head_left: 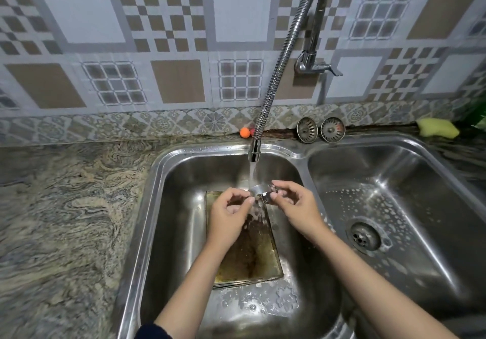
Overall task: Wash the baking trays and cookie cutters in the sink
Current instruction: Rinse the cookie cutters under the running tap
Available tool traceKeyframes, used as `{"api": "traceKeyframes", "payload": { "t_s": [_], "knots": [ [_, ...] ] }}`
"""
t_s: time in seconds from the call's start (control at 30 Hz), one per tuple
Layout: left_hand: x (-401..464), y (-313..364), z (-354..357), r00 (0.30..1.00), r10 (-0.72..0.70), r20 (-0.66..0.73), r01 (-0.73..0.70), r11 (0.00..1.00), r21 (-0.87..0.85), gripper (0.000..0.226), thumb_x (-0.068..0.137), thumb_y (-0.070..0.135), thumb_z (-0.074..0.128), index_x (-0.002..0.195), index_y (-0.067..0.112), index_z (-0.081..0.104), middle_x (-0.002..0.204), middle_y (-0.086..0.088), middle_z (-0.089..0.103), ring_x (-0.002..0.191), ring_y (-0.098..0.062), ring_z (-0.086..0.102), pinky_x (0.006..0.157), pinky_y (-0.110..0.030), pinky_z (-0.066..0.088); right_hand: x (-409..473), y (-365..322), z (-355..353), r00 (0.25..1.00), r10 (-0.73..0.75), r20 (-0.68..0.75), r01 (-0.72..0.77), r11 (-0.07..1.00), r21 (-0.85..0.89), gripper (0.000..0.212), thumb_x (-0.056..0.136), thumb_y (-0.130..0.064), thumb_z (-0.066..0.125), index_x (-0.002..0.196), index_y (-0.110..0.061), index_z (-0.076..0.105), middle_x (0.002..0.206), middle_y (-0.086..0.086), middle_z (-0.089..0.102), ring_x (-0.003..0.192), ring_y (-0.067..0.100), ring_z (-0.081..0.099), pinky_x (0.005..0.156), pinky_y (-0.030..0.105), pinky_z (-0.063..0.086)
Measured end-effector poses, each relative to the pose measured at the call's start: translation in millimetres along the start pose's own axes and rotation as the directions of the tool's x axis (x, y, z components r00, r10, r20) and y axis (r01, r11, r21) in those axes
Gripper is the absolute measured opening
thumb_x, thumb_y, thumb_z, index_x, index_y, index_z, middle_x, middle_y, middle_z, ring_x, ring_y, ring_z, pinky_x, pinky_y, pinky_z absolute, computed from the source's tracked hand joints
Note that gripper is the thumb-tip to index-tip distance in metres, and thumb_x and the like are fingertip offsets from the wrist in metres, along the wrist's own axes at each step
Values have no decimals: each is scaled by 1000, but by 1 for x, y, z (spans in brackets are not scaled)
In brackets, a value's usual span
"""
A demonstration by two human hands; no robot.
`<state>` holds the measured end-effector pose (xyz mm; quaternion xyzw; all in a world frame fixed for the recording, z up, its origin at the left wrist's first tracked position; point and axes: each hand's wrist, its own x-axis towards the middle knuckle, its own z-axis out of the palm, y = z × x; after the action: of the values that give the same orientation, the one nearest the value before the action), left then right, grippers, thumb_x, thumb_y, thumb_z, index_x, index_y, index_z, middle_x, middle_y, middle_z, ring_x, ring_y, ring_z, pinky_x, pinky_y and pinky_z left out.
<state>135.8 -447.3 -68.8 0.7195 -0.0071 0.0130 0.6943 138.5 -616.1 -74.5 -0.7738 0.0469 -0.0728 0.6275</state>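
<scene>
while water runs from the flexible faucet into the left basin of a steel double sink, a person rinses a small round metal cookie cutter under the stream. left of the sink, the marbled stone tabletop runs along a patterned tile wall, with a small orange ball at its back edge behind the sink. over the left basin, the left hand has its fingers curled, the thumb and fingertips pinching the cutter's left edge. the right hand pinches the cutter's right side between thumb and forefinger, the other fingers loosely curled. below both hands, a stained baking tray lies flat on the floor of the left basin, wet and browned. behind the sink's divider, two metal drain strainers lean against the wall. the right basin is dotted with suds around its drain. behind the sink's far right corner sits a yellow sponge.
</scene>
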Motion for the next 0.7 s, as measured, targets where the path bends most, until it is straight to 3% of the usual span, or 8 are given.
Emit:
{"api": "traceKeyframes", "payload": {
  "t_s": [0.1, 0.23, 0.33, 0.5, 0.7],
  "knots": [
    [0, -5, 3, 1000, -9, -10, 8, 1000, -23, 9, 83, 4, 68, 87, 12, 68, 86, 2, 71, 78, -17, 71, 76, -33, 58, -1, 3, -2, 1000, 19, -10, -19, 1000, -2, 25, 82, -10, 72, 102, -24, 68, 85, 6, 65, 71, 18, 58, 79, 39, 56],
    [1, -12, 1, 997, -43, -63, 40, 998, -44, 13, 84, 4, 67, 85, 17, 67, 86, -6, 72, 84, -23, 70, 75, -26, 56, -1, 5, 1, 1000, 15, 11, -15, 999, -43, 25, 81, -12, 74, 104, -19, 69, 92, 5, 67, 71, 1, 59, 75, 18, 51],
    [0, -16, -5, 991, -84, -101, 79, 996, -52, 14, 84, 6, 67, 85, 19, 67, 81, -7, 72, 78, -22, 69, 67, -20, 52, -1, 5, 9, 999, 21, 31, -20, 999, -30, 24, 80, -12, 75, 101, -22, 69, 88, -2, 67, 81, 3, 63, 80, 21, 52],
    [-3, -17, -20, 986, -101, -132, 93, 993, -68, 11, 84, 4, 67, 87, 15, 67, 76, 1, 73, 76, -20, 72, 72, -26, 55, -1, -1, 24, 998, 9, 55, -6, 999, -49, 21, 81, -15, 74, 97, -26, 68, 89, -4, 66, 79, 0, 61, 72, 12, 50],
    [-4, -18, -27, 976, -179, -122, 164, 979, -125, 11, 85, 6, 66, 89, 16, 68, 82, -15, 73, 77, -26, 72, 74, -33, 54, -1, -2, 27, 997, 14, 81, -7, 997, -82, 20, 82, -18, 73, 102, -21, 70, 90, -12, 65, 85, 0, 61, 75, 13, 47]
  ]
}}
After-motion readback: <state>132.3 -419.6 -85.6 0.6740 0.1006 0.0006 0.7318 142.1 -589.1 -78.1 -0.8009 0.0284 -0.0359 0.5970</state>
